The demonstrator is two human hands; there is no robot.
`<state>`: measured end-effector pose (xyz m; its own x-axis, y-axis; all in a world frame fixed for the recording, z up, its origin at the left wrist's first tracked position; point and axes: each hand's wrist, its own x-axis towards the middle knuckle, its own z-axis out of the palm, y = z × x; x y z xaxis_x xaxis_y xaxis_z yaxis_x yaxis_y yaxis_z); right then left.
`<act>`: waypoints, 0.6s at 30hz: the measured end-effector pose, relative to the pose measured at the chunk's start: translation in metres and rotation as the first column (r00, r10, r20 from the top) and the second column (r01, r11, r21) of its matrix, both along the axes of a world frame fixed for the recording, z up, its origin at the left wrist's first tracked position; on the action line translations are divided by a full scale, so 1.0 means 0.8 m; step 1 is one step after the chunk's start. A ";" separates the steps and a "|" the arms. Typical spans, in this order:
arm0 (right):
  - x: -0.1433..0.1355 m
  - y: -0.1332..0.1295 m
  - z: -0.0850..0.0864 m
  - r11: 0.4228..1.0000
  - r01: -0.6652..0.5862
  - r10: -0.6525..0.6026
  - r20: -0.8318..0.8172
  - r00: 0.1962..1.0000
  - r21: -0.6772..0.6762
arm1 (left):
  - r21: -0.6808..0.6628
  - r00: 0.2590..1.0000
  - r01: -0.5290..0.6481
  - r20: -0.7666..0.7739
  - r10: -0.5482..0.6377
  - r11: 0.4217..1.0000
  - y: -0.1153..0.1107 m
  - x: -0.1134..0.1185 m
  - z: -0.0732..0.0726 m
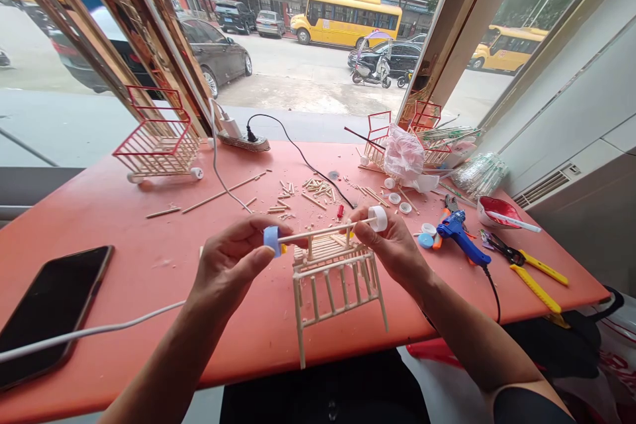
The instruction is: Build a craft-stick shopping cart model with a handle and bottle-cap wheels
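Note:
A small cart frame built of thin wooden sticks (338, 281) is held up over the near edge of the table, wheels upward. Across its top runs a stick axle with a blue bottle cap (271, 240) on the left end and a white bottle cap (377, 218) on the right end. My left hand (231, 255) pinches the blue cap between thumb and fingers. Closed around the white cap's end of the axle is my right hand (392, 245). Other bottle caps, one yellow, show partly behind the frame.
A finished-looking mini cart (161, 139) with red rims stands back left. A phone (50, 311) lies front left. Cut stick pieces (318, 189) scatter mid-table. A blue glue gun (460, 235), yellow-handled pliers (536, 271) and a red bowl (497, 212) lie right. Cables cross the table.

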<state>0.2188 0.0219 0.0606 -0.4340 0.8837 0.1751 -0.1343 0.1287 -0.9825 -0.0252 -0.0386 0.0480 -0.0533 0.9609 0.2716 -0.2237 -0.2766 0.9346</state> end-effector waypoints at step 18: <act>-0.002 0.000 0.002 1.000 -0.016 0.016 -0.016 1.000 0.004 | -0.001 0.998 -0.021 0.062 0.021 1.000 -0.001 0.007 0.000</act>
<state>0.2170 0.0217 0.0624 -0.4451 0.8760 0.1858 -0.1526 0.1303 -0.9797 -0.0196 -0.0393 0.0482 -0.0905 0.9594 0.2672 -0.2750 -0.2819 0.9192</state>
